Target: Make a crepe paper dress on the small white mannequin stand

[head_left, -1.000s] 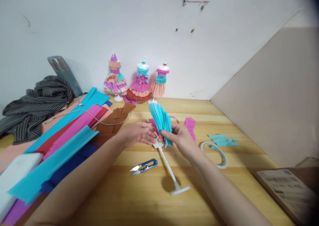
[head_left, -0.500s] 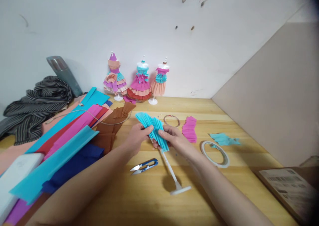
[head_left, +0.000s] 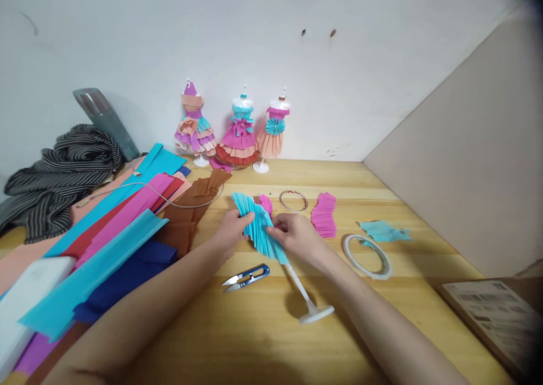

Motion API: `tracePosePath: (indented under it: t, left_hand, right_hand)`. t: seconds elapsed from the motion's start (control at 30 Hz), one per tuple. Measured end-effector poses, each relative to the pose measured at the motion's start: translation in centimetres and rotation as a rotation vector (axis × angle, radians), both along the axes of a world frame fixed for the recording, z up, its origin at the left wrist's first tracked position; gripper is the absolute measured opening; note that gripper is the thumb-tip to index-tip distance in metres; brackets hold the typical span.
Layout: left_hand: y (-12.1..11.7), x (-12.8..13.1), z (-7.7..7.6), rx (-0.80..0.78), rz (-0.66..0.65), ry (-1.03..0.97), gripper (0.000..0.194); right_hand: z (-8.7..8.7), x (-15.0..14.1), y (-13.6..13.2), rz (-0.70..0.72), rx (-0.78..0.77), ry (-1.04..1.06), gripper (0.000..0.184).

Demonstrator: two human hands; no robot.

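Observation:
A pleated turquoise paper skirt (head_left: 258, 226) lies fanned over a small white mannequin stand (head_left: 306, 298) that leans over the wooden table (head_left: 263, 340). My left hand (head_left: 229, 233) pinches the skirt's left edge. My right hand (head_left: 294, 235) grips the skirt's right side at the mannequin's waist, fingers closed. A bit of pink paper (head_left: 266, 203) shows just behind the skirt. Blue thread snips (head_left: 246, 275) rest on the table below my hands.
Three dressed paper mannequins (head_left: 240, 133) stand against the white wall. Crepe paper sheets (head_left: 106, 226) and a striped cloth (head_left: 59, 176) fill the left. A pleated pink piece (head_left: 324, 215), a tape ring (head_left: 368, 256), a wire ring (head_left: 293, 200) and a turquoise scrap (head_left: 384, 230) lie right. A box (head_left: 492, 317) sits near right.
The turquoise skirt was swung down from upright and spread flat over the mannequin. My left hand took hold of its left edge, and the stand's base slid slightly right.

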State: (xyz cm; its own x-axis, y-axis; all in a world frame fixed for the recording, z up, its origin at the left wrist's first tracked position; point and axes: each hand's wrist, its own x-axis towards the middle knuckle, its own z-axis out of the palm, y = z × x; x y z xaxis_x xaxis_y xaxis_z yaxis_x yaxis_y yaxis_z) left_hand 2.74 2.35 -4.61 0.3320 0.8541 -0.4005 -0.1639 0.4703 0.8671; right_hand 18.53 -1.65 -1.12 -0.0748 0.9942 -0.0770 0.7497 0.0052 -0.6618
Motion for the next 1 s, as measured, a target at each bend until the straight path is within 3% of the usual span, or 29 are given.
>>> tracePosePath:
  t: [0.3, 0.63, 0.8, 1.0]
  left_hand:
    - [-0.30, 0.31, -0.52, -0.059, -0.031, 0.029, 0.017]
    - [-0.13, -0.08, -0.16, -0.101, -0.149, 0.011, 0.030]
    - [-0.26, -0.09, -0.14, -0.101, -0.123, 0.004, 0.021]
    - [-0.36, -0.01, 0.04, -0.096, -0.075, 0.043, 0.014]
  right_hand:
    - [-0.58, 0.38, 0.24, -0.005, 0.038, -0.102, 0.008]
    - [-0.56, 0.71, 0.40, -0.075, 0.042, -0.310, 0.023]
    - [-0.40, 0.54, 0.19, -0.029, 0.042, -0.387, 0.022]
    - [-0.49, 0.12, 0.16, -0.011, 0.021, -0.325, 0.010]
